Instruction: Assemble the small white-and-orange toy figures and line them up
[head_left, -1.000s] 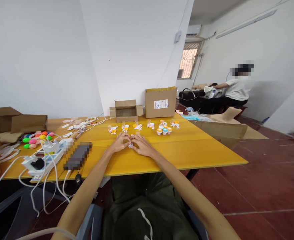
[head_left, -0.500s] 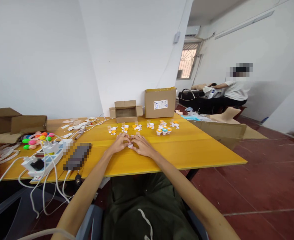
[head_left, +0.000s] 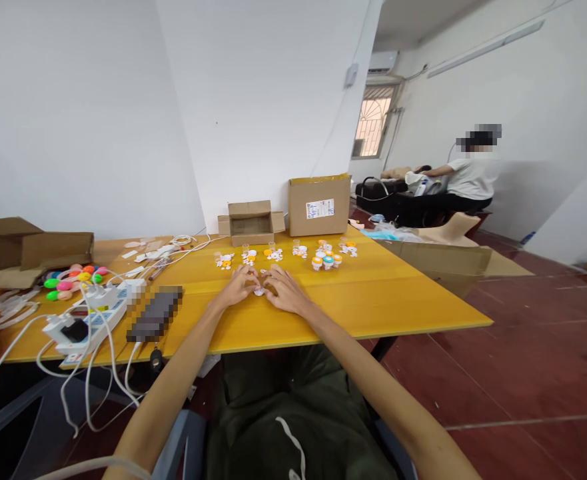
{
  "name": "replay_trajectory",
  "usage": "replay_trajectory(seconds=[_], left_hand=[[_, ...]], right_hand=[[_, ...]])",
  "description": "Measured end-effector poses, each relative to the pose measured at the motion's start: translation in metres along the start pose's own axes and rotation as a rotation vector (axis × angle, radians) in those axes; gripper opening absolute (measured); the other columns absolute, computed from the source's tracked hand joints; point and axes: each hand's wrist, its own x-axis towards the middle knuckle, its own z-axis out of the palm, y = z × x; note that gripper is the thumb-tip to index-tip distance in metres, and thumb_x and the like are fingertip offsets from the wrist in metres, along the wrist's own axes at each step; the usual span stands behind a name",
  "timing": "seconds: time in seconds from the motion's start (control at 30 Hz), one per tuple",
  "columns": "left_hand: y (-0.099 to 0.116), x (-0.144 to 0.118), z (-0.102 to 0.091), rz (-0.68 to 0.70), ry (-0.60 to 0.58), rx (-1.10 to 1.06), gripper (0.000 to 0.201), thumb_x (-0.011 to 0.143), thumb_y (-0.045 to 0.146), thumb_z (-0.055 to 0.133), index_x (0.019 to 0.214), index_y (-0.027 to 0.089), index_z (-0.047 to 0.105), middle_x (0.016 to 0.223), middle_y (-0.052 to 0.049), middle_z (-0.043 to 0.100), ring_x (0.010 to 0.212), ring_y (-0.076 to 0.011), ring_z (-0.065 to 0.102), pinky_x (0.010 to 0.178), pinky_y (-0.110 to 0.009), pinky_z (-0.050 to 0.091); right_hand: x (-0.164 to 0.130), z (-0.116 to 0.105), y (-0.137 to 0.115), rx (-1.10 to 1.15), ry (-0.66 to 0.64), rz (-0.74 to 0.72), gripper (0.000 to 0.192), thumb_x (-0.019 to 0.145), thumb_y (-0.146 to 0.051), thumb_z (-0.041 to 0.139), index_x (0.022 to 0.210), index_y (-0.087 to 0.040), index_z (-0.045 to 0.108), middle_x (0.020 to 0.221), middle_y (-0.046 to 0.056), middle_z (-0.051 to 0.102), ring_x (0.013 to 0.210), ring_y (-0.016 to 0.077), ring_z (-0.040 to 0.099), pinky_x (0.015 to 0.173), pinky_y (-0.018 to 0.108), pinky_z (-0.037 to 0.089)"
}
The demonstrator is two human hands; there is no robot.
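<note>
yellow table (head_left: pixel 373 300), hands (head_left: pixel 260 288) on small piece (head_left: pixel 258 291)

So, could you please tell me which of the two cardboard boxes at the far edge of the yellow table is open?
The smaller, lower box, on the left: its flaps are folded outward. The taller box beside it is closed and carries a white label.

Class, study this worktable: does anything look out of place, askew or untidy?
Yes: white cables from the power strip dangle in loops over the yellow table edge. The small toy pieces sit in neat groups.
</note>
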Motion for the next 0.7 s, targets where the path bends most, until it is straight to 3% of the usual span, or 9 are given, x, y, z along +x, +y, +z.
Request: replay_trajectory(seconds=[0.2,0.7], left_hand=[[-0.0007,-0.0001,-0.0001,0.001,-0.001,0.016,0.018,0.091,0.034,0.060,0.086,0.026,0.075,0.103,-0.005,0.059,0.108,-0.0237,0.050,0.107,-0.042,0.037],[0.0009,0.0001,-0.0012,-0.003,-0.008,0.019,0.018,0.090,0.033,0.060,0.085,0.026,0.075,0.104,-0.005,0.059,0.109,-0.0244,0.049,0.108,-0.043,0.036]], right_hand=[[0.0001,-0.0012,-0.0013,-0.016,-0.030,-0.009,0.031,0.083,-0.008,0.052,0.101,-0.024,0.072,0.121,0.008,0.061,0.117,0.0262,0.048,0.095,0.043,0.044],[-0.0020,-0.0037,-0.0021,-0.032,0.006,-0.027,0.025,0.084,-0.008,0.052,0.087,-0.023,0.073,0.118,0.008,0.063,0.117,0.0254,0.050,0.095,0.042,0.045]])
